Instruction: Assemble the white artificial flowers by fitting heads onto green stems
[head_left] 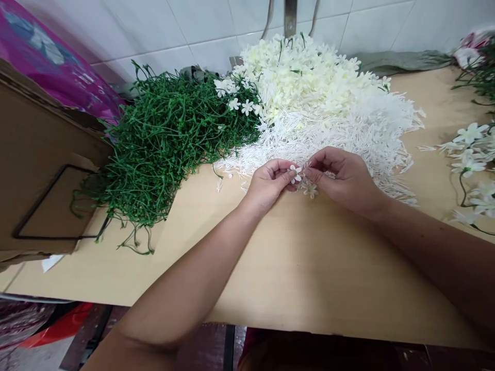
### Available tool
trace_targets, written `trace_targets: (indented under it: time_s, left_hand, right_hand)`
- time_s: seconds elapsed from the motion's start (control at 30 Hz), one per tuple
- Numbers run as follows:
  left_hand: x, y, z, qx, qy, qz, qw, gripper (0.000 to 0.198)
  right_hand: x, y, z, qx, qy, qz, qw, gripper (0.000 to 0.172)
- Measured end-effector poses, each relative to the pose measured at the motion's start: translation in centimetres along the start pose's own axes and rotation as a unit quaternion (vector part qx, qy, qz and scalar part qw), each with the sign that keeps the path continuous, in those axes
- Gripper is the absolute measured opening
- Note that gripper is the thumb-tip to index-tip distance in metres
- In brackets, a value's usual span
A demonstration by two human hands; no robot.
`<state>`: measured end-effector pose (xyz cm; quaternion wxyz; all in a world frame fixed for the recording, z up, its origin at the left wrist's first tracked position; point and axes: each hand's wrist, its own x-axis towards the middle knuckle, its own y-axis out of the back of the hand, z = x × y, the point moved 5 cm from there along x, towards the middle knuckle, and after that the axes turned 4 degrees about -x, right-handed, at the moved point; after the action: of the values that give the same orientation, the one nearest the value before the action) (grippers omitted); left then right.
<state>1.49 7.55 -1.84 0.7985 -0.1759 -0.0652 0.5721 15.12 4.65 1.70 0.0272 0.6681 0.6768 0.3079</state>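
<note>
Between thumb and fingers, my left hand [269,185] pinches a small white artificial flower [296,173]. Close beside it on the right, my right hand [340,178] is closed in a pinch near a thin white piece; its exact grip is too small to make out. Just below the fingertips shows another cream flower [310,190]; whether it is held or lying there I cannot tell. Directly behind my hands spreads a pile of thin white stamen-like pieces [332,131], with a heap of cream-white flower heads [305,72] behind it.
Green plastic stems [174,123] form a large heap on the left, beside an open cardboard box [38,170]. Flowers on green stems [469,162] lie at the right edge. Flat cardboard [270,273] covers the work surface, and a tiled wall [209,26] rises at the back.
</note>
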Motion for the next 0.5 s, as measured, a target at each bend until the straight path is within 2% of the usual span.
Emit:
trace_targets:
  time_s: [0.17, 0.27, 0.4, 0.5]
  left_hand:
    - [-0.2, -0.3, -0.1, 0.028, -0.007, 0.006, 1.000, 0.023]
    - [-0.3, -0.6, -0.2, 0.053, 0.001, 0.000, 0.999, 0.021]
    - [-0.4, -0.8, -0.2, 0.081, 0.014, 0.001, 0.997, 0.015]
    - [-0.5, -0.9, -0.2, 0.088, 0.020, -0.001, 0.996, 0.011]
  right_hand:
    - [-0.2, 0.0, -1.4, -0.009, 0.070, 0.019, 0.997, 0.008]
    - [-0.4, -0.2, -1.5, -0.031, 0.075, 0.015, 0.997, 0.005]
    - [-0.4, 0.3, -1.3, -0.045, 0.072, 0.056, 0.995, 0.004]
    - [-0.4, 0.3, -1.6, -0.097, 0.118, 0.053, 0.987, 0.004]
